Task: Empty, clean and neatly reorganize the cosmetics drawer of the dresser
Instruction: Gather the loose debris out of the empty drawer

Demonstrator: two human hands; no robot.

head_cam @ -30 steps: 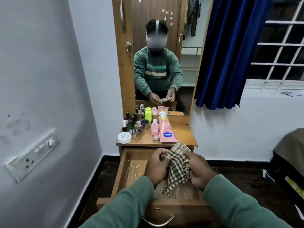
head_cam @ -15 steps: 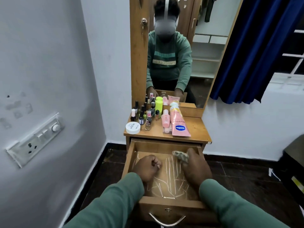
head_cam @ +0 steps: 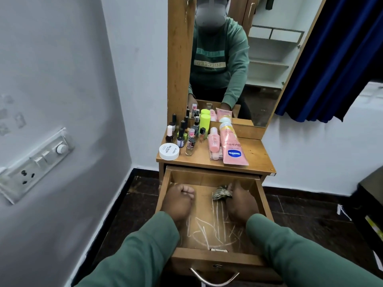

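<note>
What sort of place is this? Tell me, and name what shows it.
Probably a home bedroom's dressing corner: a wooden dresser with a tall mirror, nail polish bottles and lotion tubes on top, and a blue curtain beside it.

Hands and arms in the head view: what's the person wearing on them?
Both arms are covered by long, plain green sweatshirt sleeves, the left sleeve and right sleeve ending at the wrists. The left hand and right hand are bare: no gloves, and no ring or watch shows.

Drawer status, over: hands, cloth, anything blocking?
Right hand grips cloth in drawer. Left hand fisted, empty. White streaks on floor; cosmetics on dresser top. Nothing blocking.
</note>
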